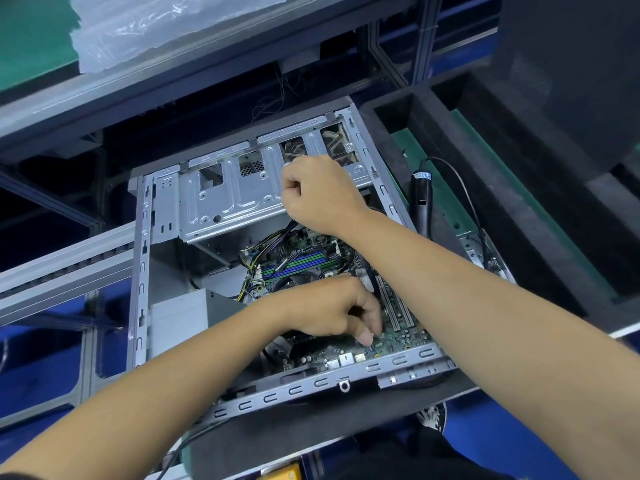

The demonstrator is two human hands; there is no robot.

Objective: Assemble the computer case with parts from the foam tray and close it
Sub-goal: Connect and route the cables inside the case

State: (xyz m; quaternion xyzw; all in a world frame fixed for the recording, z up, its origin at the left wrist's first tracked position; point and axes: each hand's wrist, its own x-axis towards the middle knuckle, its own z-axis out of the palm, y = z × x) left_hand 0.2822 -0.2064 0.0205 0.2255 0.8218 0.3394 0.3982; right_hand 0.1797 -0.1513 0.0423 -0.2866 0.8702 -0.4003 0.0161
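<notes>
1. While the left hand (332, 306) curls its fingers down onto the motherboard (398, 336), thumb and fingertips pinch together at the board; whether a small part sits between them cannot be told.
2. At 12 o'clock, the right hand (318, 192) is clenched at the drive cage (235, 199); what it holds, if anything, is hidden.
3. Centred in view, the computer case (142, 258) lies open on its side: stiff sheet metal, probably heavy, best gripped by its frame rails, though edges may be sharp.
4. Judged fragile, the board warrants light pressure only.
5. At 3 o'clock lies the foam tray (512, 188), soft and light.
</notes>
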